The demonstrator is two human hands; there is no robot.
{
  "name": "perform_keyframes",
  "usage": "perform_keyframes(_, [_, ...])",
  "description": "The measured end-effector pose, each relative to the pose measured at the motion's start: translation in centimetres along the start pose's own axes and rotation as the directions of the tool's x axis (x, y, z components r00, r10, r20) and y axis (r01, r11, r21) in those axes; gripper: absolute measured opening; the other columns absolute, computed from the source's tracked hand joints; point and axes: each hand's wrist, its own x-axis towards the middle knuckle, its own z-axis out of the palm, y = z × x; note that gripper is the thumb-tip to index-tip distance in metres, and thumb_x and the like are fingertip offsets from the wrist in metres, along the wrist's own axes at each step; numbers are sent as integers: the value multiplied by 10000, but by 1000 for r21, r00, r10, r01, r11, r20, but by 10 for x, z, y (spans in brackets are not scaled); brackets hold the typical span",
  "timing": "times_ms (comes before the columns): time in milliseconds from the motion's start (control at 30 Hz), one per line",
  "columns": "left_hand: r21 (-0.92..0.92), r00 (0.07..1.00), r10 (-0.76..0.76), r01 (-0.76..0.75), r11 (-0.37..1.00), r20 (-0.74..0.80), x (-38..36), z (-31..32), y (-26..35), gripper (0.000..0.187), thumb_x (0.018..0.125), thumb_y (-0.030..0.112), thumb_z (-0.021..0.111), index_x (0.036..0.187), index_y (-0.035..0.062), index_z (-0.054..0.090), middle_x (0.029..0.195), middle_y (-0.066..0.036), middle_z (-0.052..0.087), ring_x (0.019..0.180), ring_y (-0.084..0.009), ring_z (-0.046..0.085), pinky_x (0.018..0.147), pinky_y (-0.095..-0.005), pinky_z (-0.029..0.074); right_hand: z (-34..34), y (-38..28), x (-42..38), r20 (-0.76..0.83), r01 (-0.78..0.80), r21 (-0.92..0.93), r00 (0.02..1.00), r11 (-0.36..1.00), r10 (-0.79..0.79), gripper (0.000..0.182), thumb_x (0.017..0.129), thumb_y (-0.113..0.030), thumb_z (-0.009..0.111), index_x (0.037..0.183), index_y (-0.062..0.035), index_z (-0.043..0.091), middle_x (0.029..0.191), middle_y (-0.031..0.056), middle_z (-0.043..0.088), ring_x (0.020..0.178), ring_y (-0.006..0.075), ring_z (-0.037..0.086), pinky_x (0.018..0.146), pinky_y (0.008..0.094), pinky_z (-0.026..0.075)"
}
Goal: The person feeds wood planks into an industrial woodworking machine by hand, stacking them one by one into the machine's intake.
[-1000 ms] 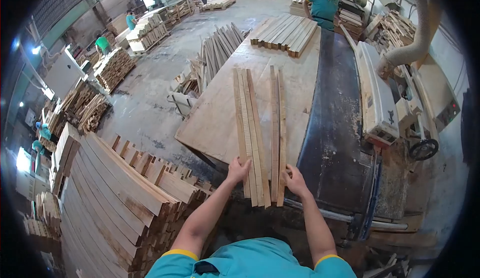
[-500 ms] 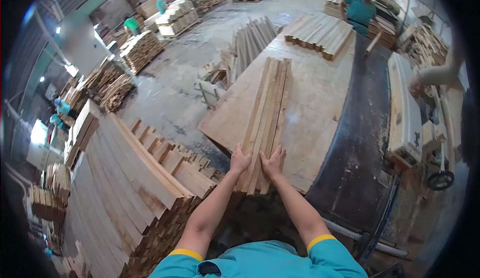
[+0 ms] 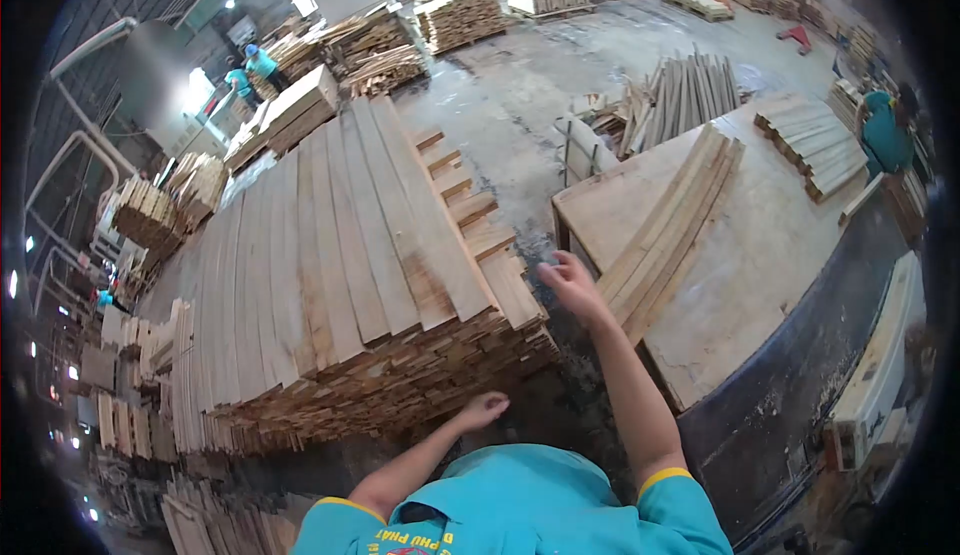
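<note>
The right hand (image 3: 573, 287), grip spread wide and holding nothing, hovers beside the near end of the bundle of slats (image 3: 672, 235): pale, rough-sawn strips lying diagonally on the plywood worktop (image 3: 760, 285). The left hand (image 3: 483, 410), loosely curled and empty, sits below the stacked planks (image 3: 340, 255). Yellow shirt lettering is partly readable: "PHU PHAT".

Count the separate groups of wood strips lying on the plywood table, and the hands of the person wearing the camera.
Bundle of long strips by the right hand: 1
Stack of strips at the far end: 1
Wearer's hands, with the left hand: 2
Total: 4
</note>
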Motion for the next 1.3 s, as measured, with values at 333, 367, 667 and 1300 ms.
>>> perform_keyframes(333, [-447, 794, -573, 446, 776, -202, -151, -13, -196, 395, 1029, 392, 574, 1173, 41, 682, 947, -104, 705, 857, -215, 695, 752, -368, 558, 99, 1, 48, 590, -247, 141, 799, 959, 119, 939, 922, -665, 602, 1607, -140, 234, 1609, 113, 310, 1472, 312, 296, 1159, 468, 293])
perform_keyframes(367, [-527, 791, -581, 417, 741, -191, -152, -8, -201, 394, 1031, 390, 570, 1183, 43, 677, 956, -103, 704, 864, -217, 696, 754, -369, 559, 103, 0, 47, 592, -260, 182, 799, 948, 105, 899, 927, -639, 606, 1595, -140, 272, 1584, 103, 355, 1441, 313, 340, 1148, 455, 309])
perform_keyframes(667, [-665, 734, -651, 391, 636, -191, -120, -4, -176, 443, 1050, 405, 535, 1340, 74, 576, 1111, -81, 679, 983, -217, 687, 811, -373, 565, 91, -29, -7, 408, -231, -10, 887, 973, 215, 936, 912, -599, 631, 1607, -107, 241, 1566, 137, 383, 1437, 274, 354, 1154, 439, 312])
perform_keyframes(1300, [-617, 974, 189, -75, 784, 122, 10, 55, 147, 715, 981, 610, 554, 1469, 100, 438, 1443, -81, 525, 1351, -289, 474, 1165, -480, 364, -69, 60, -393, 276, -250, 332, 948, 910, 159, 1251, 652, -598, 842, 1608, -41, 257, 1611, 181, 343, 1470, 297, 342, 1199, 440, 261])
